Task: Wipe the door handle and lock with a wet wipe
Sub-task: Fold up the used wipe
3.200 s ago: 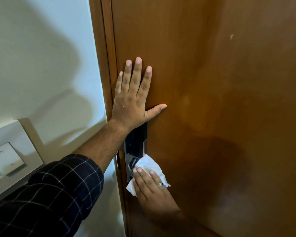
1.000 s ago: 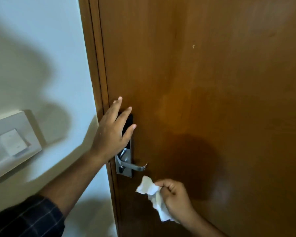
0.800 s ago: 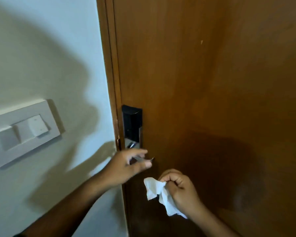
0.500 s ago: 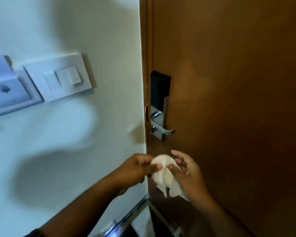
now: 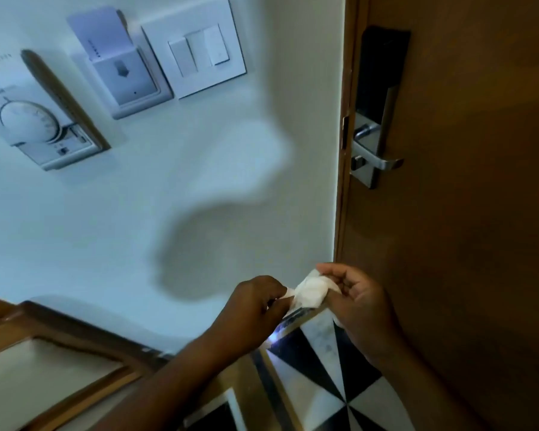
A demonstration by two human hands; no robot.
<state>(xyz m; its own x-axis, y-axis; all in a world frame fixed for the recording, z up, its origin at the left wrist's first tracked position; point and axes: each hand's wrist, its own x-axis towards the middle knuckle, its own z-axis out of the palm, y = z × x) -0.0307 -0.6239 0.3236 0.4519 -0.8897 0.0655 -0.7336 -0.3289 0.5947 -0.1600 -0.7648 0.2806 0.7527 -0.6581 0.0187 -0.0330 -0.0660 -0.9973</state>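
Note:
A crumpled white wet wipe [image 5: 311,292] is pinched between both hands, low in the view and well below the lock. My left hand [image 5: 255,301] grips its left end and my right hand [image 5: 360,301] holds its right side. The silver door handle [image 5: 378,161] sticks out from a metal plate on the brown wooden door [image 5: 479,181]. Above the handle sits the black lock panel [image 5: 381,66]. Neither hand touches the handle or the lock.
On the white wall to the left hang a light switch plate [image 5: 196,54], a key card holder [image 5: 119,70] and a round thermostat dial [image 5: 28,122]. A wooden frame [image 5: 75,325] lies at lower left. Black and white floor tiles [image 5: 318,368] show below the hands.
My left hand left the door and joined the right hand on the wipe. Both hands dropped below the handle. The view swung left and down, bringing the wall panels and floor into sight.

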